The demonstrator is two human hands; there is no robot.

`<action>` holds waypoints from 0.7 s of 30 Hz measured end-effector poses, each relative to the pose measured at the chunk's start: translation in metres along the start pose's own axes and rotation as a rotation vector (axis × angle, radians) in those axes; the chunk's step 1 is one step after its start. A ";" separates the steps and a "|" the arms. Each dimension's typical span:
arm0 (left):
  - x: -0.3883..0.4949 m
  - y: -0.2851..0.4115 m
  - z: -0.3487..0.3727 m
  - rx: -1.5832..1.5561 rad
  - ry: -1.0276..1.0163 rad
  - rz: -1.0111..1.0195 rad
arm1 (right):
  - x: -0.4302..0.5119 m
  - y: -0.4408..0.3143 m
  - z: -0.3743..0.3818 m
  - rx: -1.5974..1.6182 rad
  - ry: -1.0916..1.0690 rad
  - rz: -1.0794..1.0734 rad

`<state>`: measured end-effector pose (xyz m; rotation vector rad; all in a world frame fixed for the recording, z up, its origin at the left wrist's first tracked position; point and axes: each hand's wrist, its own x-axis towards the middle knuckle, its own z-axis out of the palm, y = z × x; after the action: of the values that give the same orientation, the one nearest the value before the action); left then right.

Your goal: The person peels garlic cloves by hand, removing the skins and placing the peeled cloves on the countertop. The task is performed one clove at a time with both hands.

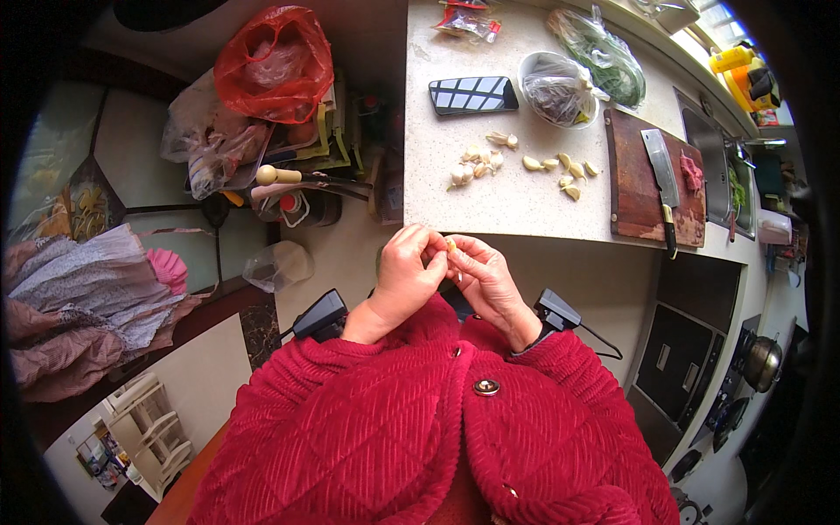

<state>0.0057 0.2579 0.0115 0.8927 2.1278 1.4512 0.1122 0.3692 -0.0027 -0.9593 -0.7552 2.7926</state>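
My left hand (408, 262) and my right hand (484, 272) meet just in front of the counter's near edge. Between their fingertips they pinch a small garlic clove (451, 245), mostly covered by the fingers. On the speckled white counter (472, 210) beyond lies a pile of unpeeled garlic cloves (476, 162). A separate small bunch of garlic cloves (502, 139) rests just above that pile. To its right, several pale yellow, smooth garlic cloves (569, 172) are scattered, looking peeled.
A cleaver (661, 167) and raw meat (690, 173) lie on a wooden cutting board (627, 177), the cleaver's handle past its edge. Behind are a smartphone (472, 96), a white bowl (525, 69) holding a plastic bag, and bagged greens (610, 65). A red plastic bag (275, 65) sits left.
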 end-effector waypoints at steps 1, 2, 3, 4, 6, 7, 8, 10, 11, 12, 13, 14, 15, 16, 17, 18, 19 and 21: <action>0.000 0.000 -0.001 -0.010 0.003 -0.002 | 0.000 0.000 -0.001 0.006 -0.006 -0.001; 0.000 0.001 -0.002 -0.021 0.006 -0.004 | 0.001 -0.001 -0.002 -0.008 -0.010 -0.004; 0.001 0.001 -0.003 -0.032 0.010 -0.005 | 0.002 -0.001 -0.003 -0.015 -0.019 -0.011; 0.001 0.002 -0.003 -0.047 0.007 -0.024 | 0.002 -0.001 -0.003 -0.020 -0.026 -0.015; 0.002 0.005 -0.004 -0.078 0.000 -0.063 | 0.003 -0.002 -0.004 -0.021 -0.050 0.004; 0.002 0.006 -0.005 -0.101 -0.020 -0.070 | 0.003 -0.002 -0.004 -0.021 -0.062 0.014; 0.003 0.006 -0.006 -0.124 -0.040 -0.077 | 0.003 -0.003 -0.004 -0.026 -0.069 0.010; 0.005 0.006 -0.009 -0.198 -0.090 -0.098 | 0.003 -0.004 -0.004 -0.027 -0.094 0.001; 0.007 0.004 -0.012 -0.249 -0.120 -0.112 | 0.003 -0.005 -0.003 -0.049 -0.097 0.016; 0.009 0.003 -0.014 -0.301 -0.159 -0.150 | 0.002 -0.007 -0.003 -0.063 -0.108 0.029; 0.011 0.001 -0.018 -0.301 -0.207 -0.151 | 0.002 -0.008 -0.004 -0.074 -0.122 0.041; 0.013 -0.001 -0.021 -0.302 -0.264 -0.176 | 0.002 -0.010 -0.004 -0.087 -0.135 0.052; 0.013 -0.002 -0.024 -0.303 -0.320 -0.202 | 0.001 -0.012 -0.004 -0.097 -0.148 0.063; 0.013 -0.002 -0.024 -0.304 -0.324 -0.217 | 0.001 -0.013 -0.004 -0.098 -0.170 0.070; 0.013 -0.002 -0.025 -0.305 -0.327 -0.231 | 0.001 -0.013 -0.005 -0.109 -0.158 0.087; 0.013 -0.002 -0.025 -0.306 -0.332 -0.244 | 0.001 -0.014 -0.005 -0.111 -0.153 0.101; 0.014 -0.002 -0.025 -0.248 -0.326 -0.164 | 0.001 -0.014 -0.005 -0.102 -0.158 0.112; 0.016 0.000 -0.025 -0.137 -0.309 -0.003 | 0.002 -0.014 -0.006 -0.101 -0.156 0.110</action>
<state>-0.0216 0.2524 0.0206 0.9895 1.7824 1.3406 0.1136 0.3843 -0.0014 -0.8290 -0.8974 2.9782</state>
